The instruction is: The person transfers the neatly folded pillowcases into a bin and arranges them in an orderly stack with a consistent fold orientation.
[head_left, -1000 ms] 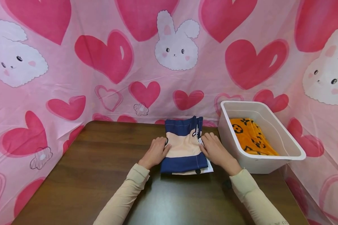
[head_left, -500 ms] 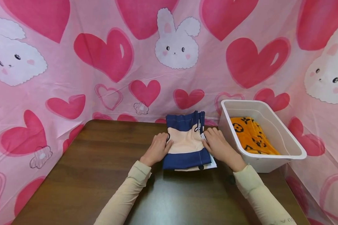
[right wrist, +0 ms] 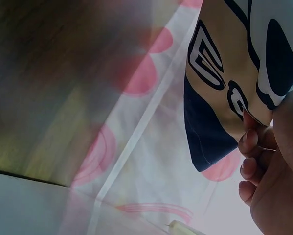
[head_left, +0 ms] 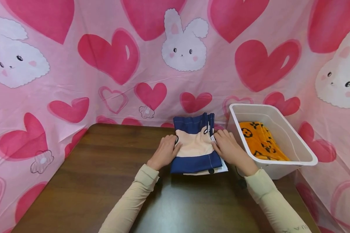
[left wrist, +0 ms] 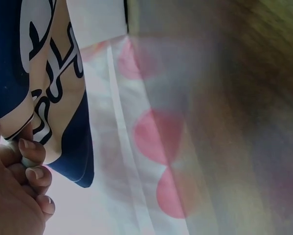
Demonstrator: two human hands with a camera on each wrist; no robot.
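Observation:
A folded navy and beige cloth [head_left: 192, 144] is held between both hands at the far side of the table, in the head view. My left hand [head_left: 164, 150] pinches its left edge, and my right hand [head_left: 228, 147] grips the right edge. White lettering with dark outlines covers the underside of the cloth [left wrist: 56, 68] in the left wrist view, where curled fingertips press against its edge. In the right wrist view, thumb and fingers pinch the cloth [right wrist: 224, 73] at a lower corner. Its underside shows in both wrist views, so it is raised off the table.
A white plastic bin [head_left: 304, 160] stands to the right of the cloth, close to my right hand. Inside it lies an orange cloth [head_left: 261, 142] with black markings. The brown wooden table [head_left: 105, 181] ends at a pink curtain [head_left: 128, 106] with hearts and rabbits.
Both hands have moved the folded cloth slightly away from me and to the right, keeping their hold on its edges. The bin stays in place.

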